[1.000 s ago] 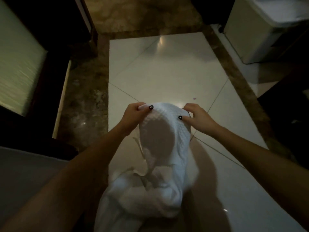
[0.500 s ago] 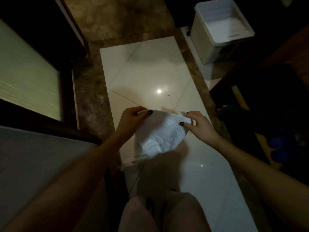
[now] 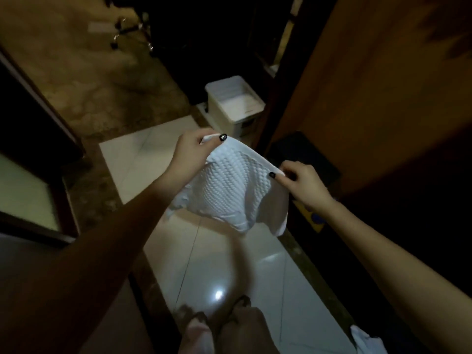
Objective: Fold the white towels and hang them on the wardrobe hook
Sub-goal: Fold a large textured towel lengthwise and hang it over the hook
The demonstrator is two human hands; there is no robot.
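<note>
Now, fingers outward:

Left hand point(image 3: 190, 152): pinched closed on one top corner of the white towel point(image 3: 237, 190); the thumb, with a dark painted nail, presses the cloth against the curled fingers.

Right hand point(image 3: 304, 182): likewise pinched closed on the opposite top corner, a dark-nailed fingertip lying on the hem.

Towel, place: held in the air between the two hands; its upper edge runs taut from the left fingers down to the right fingers, and the rest hangs below them, clear of the floor.

Towel, make: white, with a raised waffle-like weave across the face turned to the camera; a smoother plain layer shows at its right edge below the right hand; the lower edge is bunched and uneven.

Below the fingers: glossy pale floor tiles point(image 3: 229, 264) with thin grout lines and a bright light reflection, bordered by mottled brown stone; the person's bare feet point(image 3: 224, 318) stand there.

Beyond the fingers: a white rectangular plastic bin point(image 3: 233, 108), open-topped, standing on the floor.

Right of the right hand: a tall brown wooden panel point(image 3: 383, 85), smooth.

Far lower right: a scrap of other white cloth point(image 3: 365, 341), partly cut off.
</note>
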